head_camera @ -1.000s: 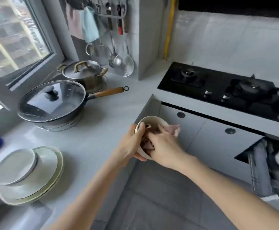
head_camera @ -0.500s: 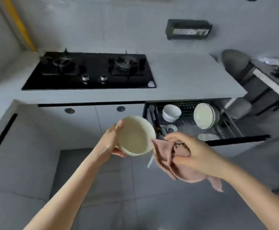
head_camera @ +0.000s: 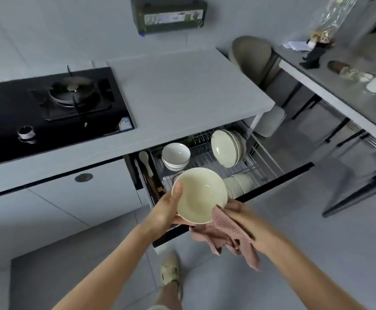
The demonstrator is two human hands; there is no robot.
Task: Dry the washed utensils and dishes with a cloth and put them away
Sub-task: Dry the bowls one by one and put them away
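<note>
Okay, from my seat: the left hand (head_camera: 165, 212) has the bowl (head_camera: 201, 195), thumb hooked over the near rim and fingers curled underneath. The bowl is pale, cream-green, up in the air and tilted so I look straight into it. It hangs over the front edge of the open drawer (head_camera: 274, 185), touching nothing there. The right hand (head_camera: 250, 221) is closed round the pink cloth (head_camera: 225, 224), which is bunched in the fist. A fold sits against the bowl's lower right rim and the rest dangles below the wrist. Down in the drawer's wire rack I see a stack of white bowls (head_camera: 176, 155) at the back left. Some plates (head_camera: 226, 147) stand on edge at the back right. More pale bowls (head_camera: 237, 184) are tipped over just behind the one in my grip. A white spoon (head_camera: 145, 161) lies in the narrow side slot on the left. Above is the grey counter (head_camera: 182, 92), with the black stove (head_camera: 48, 108) to the left. A slipper (head_camera: 170, 271) shows on the floor between my arms. A chair (head_camera: 253, 57) and a table (head_camera: 339, 92) are off to the right.
</note>
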